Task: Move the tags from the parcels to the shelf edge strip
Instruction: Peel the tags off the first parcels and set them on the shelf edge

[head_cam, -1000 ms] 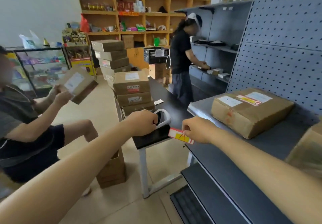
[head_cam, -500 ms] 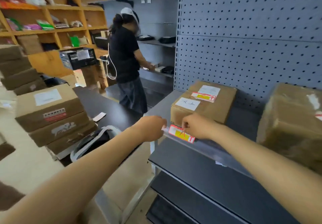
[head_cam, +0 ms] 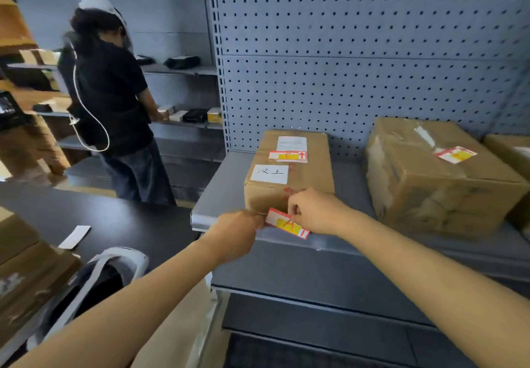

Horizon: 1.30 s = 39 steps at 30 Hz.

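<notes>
- The fingers [head_cam: 292, 210] of the right hand [head_cam: 318, 213] are pinched together on the upper edge of a red, white and yellow tag [head_cam: 286, 223], gripping it near its middle.
- The left hand [head_cam: 236, 231] is curled nearly closed with its fingertips at the tag's left end; whether they actually grip the tag or only touch it cannot be told.
- The tag lies tilted, left end higher, against the front lip of the grey shelf [head_cam: 218, 192], on the shelf edge strip [head_cam: 329, 243].
- Just behind the tag stands a parcel [head_cam: 309, 178] of brown cardboard, its near face touching or almost touching the right hand's knuckles.
- On top of that parcel are 3 labels: a white one with handwriting [head_cam: 269, 174], a red and yellow tag with an arrow [head_cam: 287, 156], and a white printed slip [head_cam: 291, 143].
- To the right, apart from it, sits a second larger parcel [head_cam: 436, 190] with its own red and yellow tag [head_cam: 455, 154] on top.
- A third box [head_cam: 510, 149] shows partly at the far right edge.
- Behind the parcels rises a grey pegboard panel [head_cam: 358, 52].
- At left, another person [head_cam: 114, 104] in dark clothes stands facing a neighbouring shelf.
- A black table [head_cam: 129, 224] sits lower left, with a white slip [head_cam: 74, 237] on it.
</notes>
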Motion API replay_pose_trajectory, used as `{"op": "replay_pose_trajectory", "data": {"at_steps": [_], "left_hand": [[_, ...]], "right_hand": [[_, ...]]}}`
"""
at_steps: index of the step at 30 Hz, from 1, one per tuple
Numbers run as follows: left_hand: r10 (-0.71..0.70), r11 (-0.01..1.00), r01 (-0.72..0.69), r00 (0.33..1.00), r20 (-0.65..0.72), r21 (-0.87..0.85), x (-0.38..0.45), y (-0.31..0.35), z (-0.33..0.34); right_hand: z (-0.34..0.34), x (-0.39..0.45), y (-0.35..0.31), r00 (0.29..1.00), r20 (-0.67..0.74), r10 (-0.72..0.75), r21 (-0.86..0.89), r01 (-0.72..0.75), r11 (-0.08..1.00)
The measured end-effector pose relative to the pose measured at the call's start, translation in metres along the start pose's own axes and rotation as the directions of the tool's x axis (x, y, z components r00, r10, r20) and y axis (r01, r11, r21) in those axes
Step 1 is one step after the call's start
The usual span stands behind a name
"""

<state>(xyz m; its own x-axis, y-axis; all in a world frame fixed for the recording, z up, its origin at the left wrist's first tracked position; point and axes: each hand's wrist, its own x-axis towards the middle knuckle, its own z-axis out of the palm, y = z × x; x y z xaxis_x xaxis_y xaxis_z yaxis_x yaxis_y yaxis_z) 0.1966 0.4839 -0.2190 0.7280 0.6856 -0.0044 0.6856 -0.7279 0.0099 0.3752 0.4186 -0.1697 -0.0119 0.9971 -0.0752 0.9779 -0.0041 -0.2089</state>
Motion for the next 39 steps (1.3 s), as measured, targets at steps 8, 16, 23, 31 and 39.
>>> {"op": "replay_pose_trajectory", "data": {"at_steps": [8, 16, 23, 31, 39], "left_hand": [[0.140, 0.987, -0.146, 0.987, -0.076, -0.071, -0.009, -0.009, 0.000], [0.121, 0.985, -0.126, 0.991, -0.052, -0.114, -0.010, -0.007, -0.008], [0.178, 0.983, -0.179, 0.984, -0.018, -0.034, -0.022, -0.012, -0.001], [0.175, 0.983, -0.176, 0.984, -0.024, -0.058, -0.030, -0.010, 0.000], [0.121, 0.992, -0.125, 0.987, -0.107, -0.026, -0.005, -0.007, -0.040]], "right_hand": [[0.006, -0.014, -0.016, 0.982, -0.093, 0.163, 0.059, -0.158, 0.986], [0.013, -0.002, -0.024, 0.969, -0.164, 0.185, 0.170, -0.157, 0.973], [0.019, 0.005, -0.021, 0.966, -0.179, 0.185, 0.201, -0.148, 0.968], [0.030, 0.005, -0.022, 0.975, -0.153, 0.163, 0.013, -0.162, 0.987], [0.029, -0.014, -0.019, 0.950, -0.207, 0.233, -0.099, -0.257, 0.961]]}}
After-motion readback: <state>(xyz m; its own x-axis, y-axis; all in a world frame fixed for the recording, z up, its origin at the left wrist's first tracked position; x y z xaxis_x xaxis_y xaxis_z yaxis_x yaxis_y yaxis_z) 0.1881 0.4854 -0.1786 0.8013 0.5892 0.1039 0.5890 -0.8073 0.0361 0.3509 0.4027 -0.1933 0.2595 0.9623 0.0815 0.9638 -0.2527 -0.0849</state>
